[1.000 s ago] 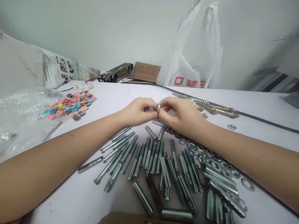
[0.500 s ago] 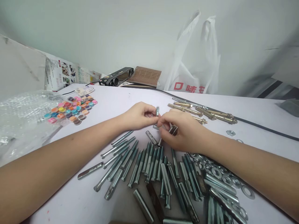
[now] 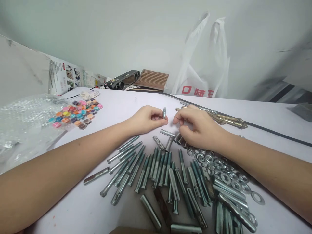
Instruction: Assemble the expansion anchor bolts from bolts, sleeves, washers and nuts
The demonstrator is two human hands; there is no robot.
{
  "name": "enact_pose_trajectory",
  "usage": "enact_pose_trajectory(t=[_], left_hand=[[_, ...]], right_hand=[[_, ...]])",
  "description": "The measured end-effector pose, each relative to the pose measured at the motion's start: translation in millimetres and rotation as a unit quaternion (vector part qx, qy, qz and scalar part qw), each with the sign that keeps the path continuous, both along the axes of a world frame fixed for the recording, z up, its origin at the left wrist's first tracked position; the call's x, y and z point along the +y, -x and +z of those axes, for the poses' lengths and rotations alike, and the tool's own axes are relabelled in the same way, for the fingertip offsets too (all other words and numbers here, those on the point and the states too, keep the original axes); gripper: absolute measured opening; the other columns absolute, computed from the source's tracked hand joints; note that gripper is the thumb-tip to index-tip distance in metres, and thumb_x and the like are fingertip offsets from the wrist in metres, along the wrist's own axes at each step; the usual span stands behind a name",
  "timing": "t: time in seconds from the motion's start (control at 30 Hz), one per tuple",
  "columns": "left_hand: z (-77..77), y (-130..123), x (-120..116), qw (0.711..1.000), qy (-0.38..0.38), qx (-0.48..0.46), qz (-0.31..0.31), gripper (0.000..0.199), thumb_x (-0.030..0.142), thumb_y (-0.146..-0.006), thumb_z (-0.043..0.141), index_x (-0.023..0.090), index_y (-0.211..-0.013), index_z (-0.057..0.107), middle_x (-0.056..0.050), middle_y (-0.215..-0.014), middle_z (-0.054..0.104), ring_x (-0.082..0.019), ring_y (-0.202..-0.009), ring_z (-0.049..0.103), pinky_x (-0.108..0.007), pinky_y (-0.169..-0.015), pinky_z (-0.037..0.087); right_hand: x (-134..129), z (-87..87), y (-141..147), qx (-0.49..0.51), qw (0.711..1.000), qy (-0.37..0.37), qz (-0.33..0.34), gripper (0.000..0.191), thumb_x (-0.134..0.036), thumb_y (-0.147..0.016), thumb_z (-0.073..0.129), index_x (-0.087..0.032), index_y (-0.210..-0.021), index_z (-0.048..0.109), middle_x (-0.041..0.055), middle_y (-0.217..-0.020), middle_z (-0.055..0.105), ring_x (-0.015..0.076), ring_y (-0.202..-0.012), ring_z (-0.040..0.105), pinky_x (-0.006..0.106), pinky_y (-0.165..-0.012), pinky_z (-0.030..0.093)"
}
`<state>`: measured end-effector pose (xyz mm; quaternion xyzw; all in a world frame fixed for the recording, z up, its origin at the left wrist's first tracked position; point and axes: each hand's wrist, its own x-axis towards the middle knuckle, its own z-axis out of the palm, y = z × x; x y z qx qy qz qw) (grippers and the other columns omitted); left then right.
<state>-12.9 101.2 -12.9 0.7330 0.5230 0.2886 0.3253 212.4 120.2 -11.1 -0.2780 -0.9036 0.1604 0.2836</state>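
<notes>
My left hand (image 3: 149, 120) is closed on a silver bolt (image 3: 164, 112) whose upper end stands upright above the fingers. The bolt's lower part is hidden by the hand. Apart from it on the right, my right hand (image 3: 196, 126) hovers with thumb and bent index finger separated, and nothing shows between them. Several short metal sleeves (image 3: 159, 143) lie below the hands, some partly covered by my right hand. Closer to me, flared bolts (image 3: 156, 165) lie in a fanned row. Under my right forearm a heap of washers and nuts (image 3: 225, 177) spreads out.
Brass-coloured expansion bolts (image 3: 229, 119) lie behind my right hand, along a black cable (image 3: 275, 131). At left are bubble wrap (image 3: 26, 120) and colourful discs (image 3: 78, 113). A white plastic bag (image 3: 200, 68) and a brown slatted mat (image 3: 153, 79) stand at the back.
My right hand has drawn away from the bolt in my left hand, towards the right, and its thumb and index finger have parted. My left hand still holds the bolt.
</notes>
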Motion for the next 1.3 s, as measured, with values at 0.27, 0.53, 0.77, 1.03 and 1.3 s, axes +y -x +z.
enact_pose_trajectory(t=[0.27, 0.53, 0.77, 1.03, 1.3], left_hand=[[0.6, -1.9, 1.1, 1.000, 0.016, -0.014, 0.000, 0.027, 0.034, -0.081, 0.073, 0.008, -0.085, 0.073, 0.006, -0.062, 0.049, -0.004, -0.062, 0.040, -0.019, -0.059, 0.031], [-0.7, -2.5, 2.9, 1.000, 0.013, -0.019, -0.014, 0.026, 0.033, -0.081, 0.073, 0.007, -0.081, 0.070, 0.006, -0.063, 0.049, -0.004, -0.062, 0.039, -0.019, -0.060, 0.031], [-5.4, -3.2, 8.9, 0.999, 0.010, -0.023, -0.021, 0.023, 0.033, -0.081, 0.073, 0.010, -0.083, 0.072, 0.004, -0.065, 0.055, -0.005, -0.063, 0.046, -0.020, -0.062, 0.035], [-3.2, -5.0, 8.7, 1.000, -0.004, 0.003, -0.012, 0.024, 0.034, -0.080, 0.072, 0.011, -0.079, 0.069, 0.004, -0.064, 0.053, -0.005, -0.061, 0.045, -0.020, -0.059, 0.034], [-4.6, -3.9, 8.8, 0.999, -0.028, 0.021, -0.028, 0.021, 0.033, -0.080, 0.072, 0.012, -0.079, 0.069, 0.005, -0.064, 0.051, -0.004, -0.060, 0.039, -0.021, -0.059, 0.030]], right_hand=[[-3.6, 5.6, -5.1, -0.071, 0.978, -0.016, 0.197, 0.029, -0.013, -0.076, 0.063, -0.022, -0.101, 0.075, 0.0072, -0.101, 0.060, 0.0225, -0.099, 0.049, 0.040, -0.089, 0.037], [-2.1, 14.6, -5.8, -0.101, 0.972, 0.072, 0.200, 0.018, -0.037, -0.097, 0.060, -0.022, -0.098, 0.071, 0.0068, -0.100, 0.065, 0.0199, -0.094, 0.057, 0.038, -0.084, 0.045], [7.5, 17.6, 6.1, 0.190, 0.976, 0.078, -0.066, 0.014, -0.030, -0.083, 0.076, -0.019, -0.091, 0.075, 0.0027, -0.076, 0.069, 0.0154, -0.070, 0.061, 0.031, -0.064, 0.046], [12.9, 8.6, 20.7, 0.183, 0.980, 0.076, -0.018, 0.017, -0.032, -0.090, 0.069, -0.017, -0.096, 0.073, 0.0026, -0.082, 0.069, 0.0145, -0.073, 0.061, 0.029, -0.067, 0.047], [17.2, -6.7, 20.2, 0.173, 0.983, 0.046, 0.034, 0.016, -0.032, -0.098, 0.060, -0.019, -0.104, 0.065, 0.0098, -0.130, 0.068, 0.0210, -0.122, 0.063, 0.035, -0.102, 0.048]])
